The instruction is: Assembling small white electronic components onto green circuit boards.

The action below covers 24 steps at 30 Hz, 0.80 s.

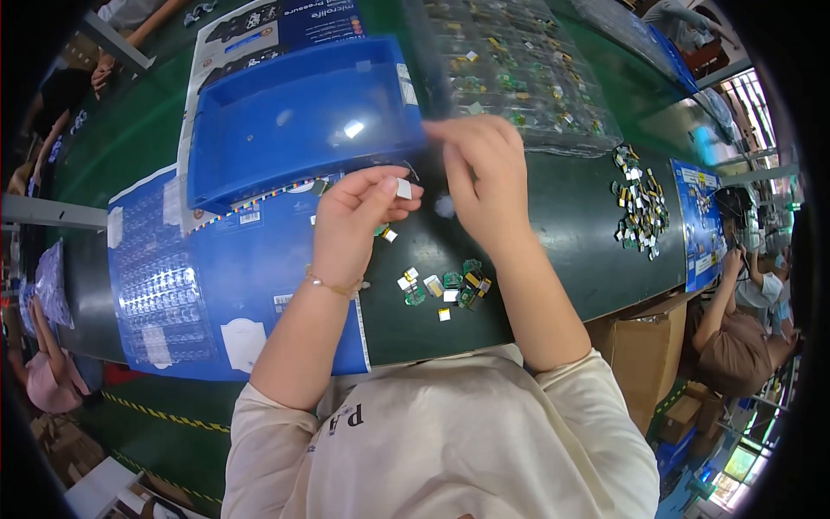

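Observation:
My left hand [350, 208] pinches a small flat white square piece [404, 189] between thumb and fingers, just in front of the blue tray [303, 186]. A thin dark wire shows close to its fingertips. My right hand [484, 169] hovers to the right of it, near the tray's corner, with fingers apart and slightly blurred; nothing shows in them. Between my forearms lies a loose pile of small green circuit boards [452, 281] with white and yellow-edged pieces. A few more [389, 233] lie beside my left wrist, partly hidden by it.
Clear plastic trays [527, 78] full of similar small parts stand at the far side. A larger heap of boards [641, 208] lies to the right. Clear blister sheets [164, 294] rest on blue printed card at left. A cardboard box [644, 355] stands by the table's front edge. Other people sit at both sides.

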Tool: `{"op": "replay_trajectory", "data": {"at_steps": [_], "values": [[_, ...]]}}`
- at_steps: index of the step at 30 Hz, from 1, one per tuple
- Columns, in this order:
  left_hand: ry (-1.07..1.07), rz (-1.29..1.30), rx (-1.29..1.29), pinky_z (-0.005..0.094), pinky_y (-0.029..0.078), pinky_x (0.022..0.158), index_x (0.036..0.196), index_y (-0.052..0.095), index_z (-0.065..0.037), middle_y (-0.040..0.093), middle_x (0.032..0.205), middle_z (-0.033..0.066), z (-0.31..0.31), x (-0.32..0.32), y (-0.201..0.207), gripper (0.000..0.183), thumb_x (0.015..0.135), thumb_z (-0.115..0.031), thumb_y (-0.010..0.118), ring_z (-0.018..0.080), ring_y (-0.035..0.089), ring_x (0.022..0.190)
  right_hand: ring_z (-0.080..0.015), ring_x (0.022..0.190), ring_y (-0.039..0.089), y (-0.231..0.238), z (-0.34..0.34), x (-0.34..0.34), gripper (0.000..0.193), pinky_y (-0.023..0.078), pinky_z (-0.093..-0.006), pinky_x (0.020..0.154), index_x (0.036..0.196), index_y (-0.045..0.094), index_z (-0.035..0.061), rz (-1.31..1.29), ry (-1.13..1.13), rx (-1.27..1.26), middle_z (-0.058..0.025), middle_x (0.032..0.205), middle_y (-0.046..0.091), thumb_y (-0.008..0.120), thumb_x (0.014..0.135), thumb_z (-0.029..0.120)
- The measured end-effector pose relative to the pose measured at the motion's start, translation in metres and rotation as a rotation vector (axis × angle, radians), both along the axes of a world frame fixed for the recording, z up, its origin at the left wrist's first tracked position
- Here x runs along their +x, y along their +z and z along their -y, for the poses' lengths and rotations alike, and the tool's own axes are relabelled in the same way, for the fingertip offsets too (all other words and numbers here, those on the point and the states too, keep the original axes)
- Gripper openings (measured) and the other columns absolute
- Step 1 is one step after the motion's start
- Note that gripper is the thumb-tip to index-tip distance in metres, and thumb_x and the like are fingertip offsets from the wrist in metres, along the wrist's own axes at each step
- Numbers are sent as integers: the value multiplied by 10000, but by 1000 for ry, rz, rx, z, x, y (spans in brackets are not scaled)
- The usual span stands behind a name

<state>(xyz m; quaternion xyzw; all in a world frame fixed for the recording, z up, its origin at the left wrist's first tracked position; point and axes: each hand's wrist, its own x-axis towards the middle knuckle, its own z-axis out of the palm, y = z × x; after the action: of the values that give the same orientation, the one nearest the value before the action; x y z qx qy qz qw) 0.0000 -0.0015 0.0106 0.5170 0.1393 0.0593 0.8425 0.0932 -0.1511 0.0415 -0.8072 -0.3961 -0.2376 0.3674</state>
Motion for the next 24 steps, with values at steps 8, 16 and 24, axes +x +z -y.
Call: {"op": "replay_trajectory", "data": {"at_steps": [8, 16, 24], "values": [[-251, 115, -160, 222, 465, 592, 958, 612, -14, 652, 806, 95, -5, -3, -6, 178, 927, -144, 494, 114, 561, 631, -181, 1005, 559, -26, 17, -23, 246, 440, -286, 805, 1085, 640, 56, -735, 454, 193, -84, 1058, 641, 541, 861, 32], [-391, 159, -269, 225, 455, 568, 970, 569, -19, 626, 789, 101, -9, -1, -9, 192, 918, -190, 497, 126, 555, 625, -36, 796, 524, -33, 26, -15, 147, 438, -207, 732, 1015, 589, 31, -1274, 619, 295, 21, 880, 585, 611, 871, 45], [-270, 67, -224, 245, 508, 676, 1020, 558, -33, 600, 922, 45, -2, 1, -16, 162, 937, -155, 492, 111, 601, 783, -19, 673, 511, -42, 27, -14, 96, 408, -171, 600, 869, 595, 37, -1396, 612, 276, 33, 767, 601, 668, 848, 96]]}}
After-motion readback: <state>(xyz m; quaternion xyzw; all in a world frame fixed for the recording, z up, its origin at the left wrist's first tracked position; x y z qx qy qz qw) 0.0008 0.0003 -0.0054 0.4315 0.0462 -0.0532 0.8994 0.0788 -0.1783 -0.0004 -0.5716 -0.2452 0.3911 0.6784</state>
